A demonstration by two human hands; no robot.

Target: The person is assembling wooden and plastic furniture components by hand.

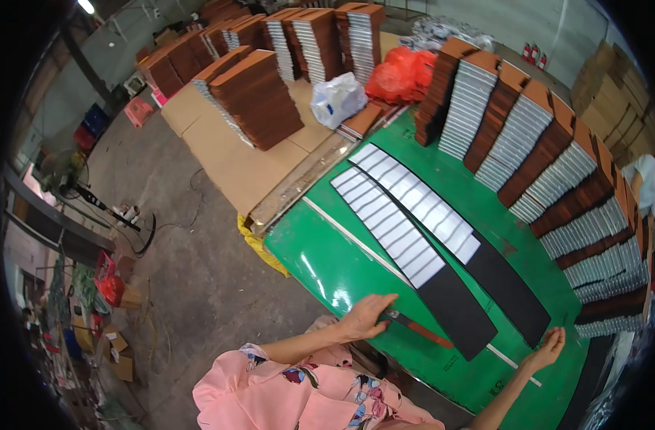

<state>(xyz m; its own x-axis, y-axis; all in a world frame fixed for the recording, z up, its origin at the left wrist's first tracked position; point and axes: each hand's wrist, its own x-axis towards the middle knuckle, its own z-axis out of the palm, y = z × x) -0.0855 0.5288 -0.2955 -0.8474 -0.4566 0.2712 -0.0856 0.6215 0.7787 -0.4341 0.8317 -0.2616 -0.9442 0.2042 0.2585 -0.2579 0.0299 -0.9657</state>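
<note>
My left hand [367, 317] is at the near edge of the green tabletop [320, 261], its index finger stretched out and its thumb apart. Beside its fingertips lies a tool with a reddish-brown, bar-like length and a dark metal end [420, 332]; its kind is unclear. Further right, my right hand [546, 350] has its fingers curled together next to the near end of a long black panel [510, 287]; anything in them is too small to make out. A second black panel [456, 312] lies to its left. Whitish, dark-striped sections cover the far parts of both panels.
Tall stacks of brown and silver-edged pieces [517, 118] line the table's far right side. Further stacks [259, 97] stand on a cardboard-covered surface [227, 172], near a white plastic bag [338, 100] and a red bag [399, 75]. A standing fan [66, 172] is at left.
</note>
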